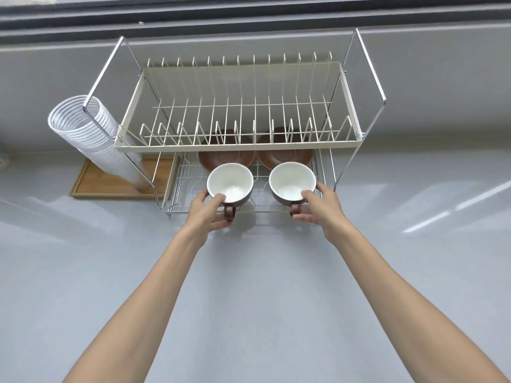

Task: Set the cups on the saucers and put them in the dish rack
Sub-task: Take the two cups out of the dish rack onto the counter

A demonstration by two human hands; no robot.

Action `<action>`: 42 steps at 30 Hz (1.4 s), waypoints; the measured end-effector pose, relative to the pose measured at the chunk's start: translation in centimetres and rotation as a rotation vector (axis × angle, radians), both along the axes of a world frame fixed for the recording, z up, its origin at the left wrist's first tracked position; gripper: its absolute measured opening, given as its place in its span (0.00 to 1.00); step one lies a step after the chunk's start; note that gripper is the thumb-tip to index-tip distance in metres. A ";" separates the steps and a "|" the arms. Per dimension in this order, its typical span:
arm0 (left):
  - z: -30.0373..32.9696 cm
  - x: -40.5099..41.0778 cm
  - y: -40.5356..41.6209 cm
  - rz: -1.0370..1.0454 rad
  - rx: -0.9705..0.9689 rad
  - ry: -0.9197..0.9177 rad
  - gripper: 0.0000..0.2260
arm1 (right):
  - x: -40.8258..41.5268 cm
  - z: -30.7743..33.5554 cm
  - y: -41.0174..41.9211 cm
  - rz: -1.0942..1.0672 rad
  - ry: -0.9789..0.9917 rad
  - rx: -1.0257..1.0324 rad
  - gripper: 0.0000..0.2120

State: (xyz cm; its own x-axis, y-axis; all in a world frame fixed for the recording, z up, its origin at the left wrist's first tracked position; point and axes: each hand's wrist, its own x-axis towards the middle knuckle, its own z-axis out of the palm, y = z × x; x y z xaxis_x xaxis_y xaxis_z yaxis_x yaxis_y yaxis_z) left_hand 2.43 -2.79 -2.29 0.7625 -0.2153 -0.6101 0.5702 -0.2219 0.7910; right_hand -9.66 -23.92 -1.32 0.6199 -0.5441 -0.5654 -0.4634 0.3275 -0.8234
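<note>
Two brown saucers, the left saucer [221, 158] and the right saucer [287, 157], lie side by side on the lower wire shelf of the dish rack [177, 189], partly hidden by the upper tier. My left hand [206, 214] grips the left cup [230, 182], brown outside and white inside, its handle pointing toward me. My right hand [320, 208] grips the right cup [292, 181], which looks the same. Both cups are held over the front of the lower shelf, just in front of the saucers.
The rack's cream upper tier [237, 146] with upright plate dividers overhangs the saucers. A tall stack of white disposable cups [91, 131] leans on a wooden tray [110, 183] left of the rack. A grey counter [254, 286] spreads in front, a grey wall behind.
</note>
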 end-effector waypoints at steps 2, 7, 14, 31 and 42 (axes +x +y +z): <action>-0.1 -0.2 -0.1 0.027 -0.007 -0.005 0.20 | 0.1 0.2 0.0 -0.013 -0.020 0.018 0.21; 0.1 -0.9 -0.3 0.082 -0.005 -0.034 0.19 | -0.1 0.3 0.6 -0.067 -0.042 -0.022 0.20; 1.2 -1.8 0.5 0.097 0.003 -0.060 0.19 | -1.6 1.4 1.3 -0.087 -0.078 -0.050 0.20; 1.6 -11.2 1.9 -0.035 -0.072 0.004 0.19 | -13.1 2.6 4.6 -0.247 -0.060 -0.050 0.17; 0.2 -17.6 -5.0 -0.144 -0.067 0.078 0.20 | -21.2 0.9 -0.1 -0.420 -0.009 -0.055 0.19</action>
State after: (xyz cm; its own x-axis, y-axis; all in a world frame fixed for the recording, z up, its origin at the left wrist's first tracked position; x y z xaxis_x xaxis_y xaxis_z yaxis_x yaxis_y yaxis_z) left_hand -15.19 -7.78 -2.05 0.6714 -0.3616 -0.6468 0.5967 -0.2538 0.7613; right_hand -30.82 -23.98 -0.43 0.3432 -0.7794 -0.5241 -0.2915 0.4421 -0.8483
